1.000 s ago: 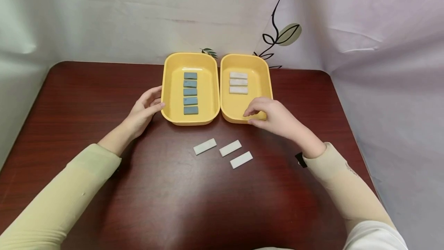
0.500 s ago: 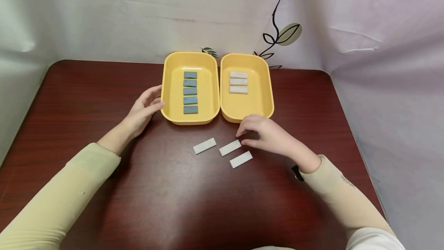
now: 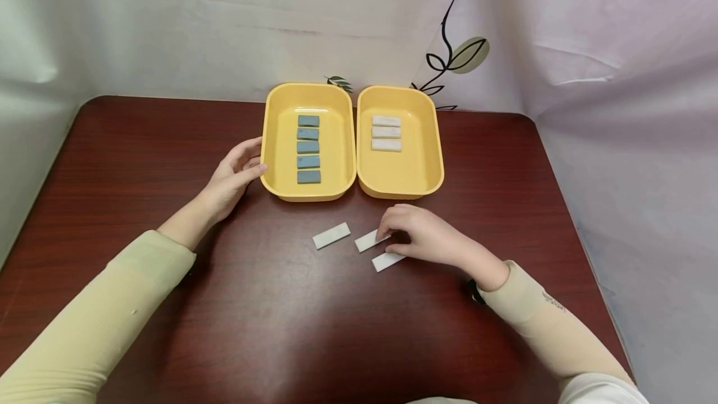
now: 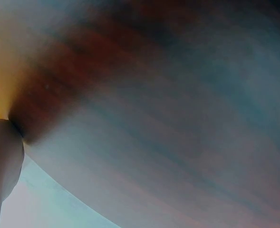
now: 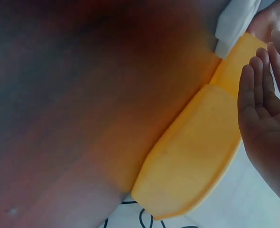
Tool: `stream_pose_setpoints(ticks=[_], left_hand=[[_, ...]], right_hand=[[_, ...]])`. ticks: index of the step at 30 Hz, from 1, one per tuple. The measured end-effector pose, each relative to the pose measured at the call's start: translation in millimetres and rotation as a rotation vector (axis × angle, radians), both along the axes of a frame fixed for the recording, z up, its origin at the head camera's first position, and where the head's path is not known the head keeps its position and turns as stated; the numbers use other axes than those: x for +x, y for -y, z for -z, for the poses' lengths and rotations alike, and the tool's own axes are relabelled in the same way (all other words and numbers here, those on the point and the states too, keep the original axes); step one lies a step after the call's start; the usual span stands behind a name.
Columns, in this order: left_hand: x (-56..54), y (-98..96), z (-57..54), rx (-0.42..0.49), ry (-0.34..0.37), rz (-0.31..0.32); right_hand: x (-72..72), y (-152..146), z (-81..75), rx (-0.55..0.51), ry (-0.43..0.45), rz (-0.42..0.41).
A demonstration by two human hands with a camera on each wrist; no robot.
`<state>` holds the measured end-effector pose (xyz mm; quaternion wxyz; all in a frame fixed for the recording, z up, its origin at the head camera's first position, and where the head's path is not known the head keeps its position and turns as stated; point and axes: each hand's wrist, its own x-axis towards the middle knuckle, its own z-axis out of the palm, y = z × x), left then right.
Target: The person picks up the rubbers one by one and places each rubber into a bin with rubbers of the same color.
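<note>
In the head view, two yellow trays stand side by side. The left tray [image 3: 280, 161] holds a column of several grey-blue rectangular tiles [image 3: 308, 147]; the right tray [image 3: 415, 167] holds three white tiles [image 3: 386, 132]. My left hand [image 3: 229, 181] rests against the left tray's outer side, thumb at the rim. My right hand [image 3: 422, 234] hovers over the loose white tiles, its fingertips above the middle tile [image 3: 367, 241] and its thumb by the front tile [image 3: 386, 262], partly covering both. Another white tile [image 3: 331, 235] lies to their left. The right wrist view shows the right fingers extended, holding nothing.
The trays stand on a dark red-brown table [image 3: 252, 329], near its back edge. A pale cloth [image 3: 252, 24] with leaf prints hangs behind and along the sides.
My right hand has moved from the right tray's front rim toward me, down over the loose white tiles. The left hand, trays and tiles have stayed put.
</note>
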<state>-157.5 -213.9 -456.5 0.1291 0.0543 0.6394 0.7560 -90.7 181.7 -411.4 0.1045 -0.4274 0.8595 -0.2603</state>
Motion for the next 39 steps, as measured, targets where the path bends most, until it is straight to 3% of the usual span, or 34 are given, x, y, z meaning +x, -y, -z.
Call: stream_pose_setpoints(ticks=[14, 39], left_hand=[[-0.3, -0.1, 0.8, 0.022, -0.009, -0.005], [-0.5, 0.2, 1.3, 0.002, -0.004, 0.000]], right_hand=[[6.7, -3, 13.1, 0.046, 0.015, -0.030], [8.6, -3, 13.9, 0.093, -0.006, -0.052]])
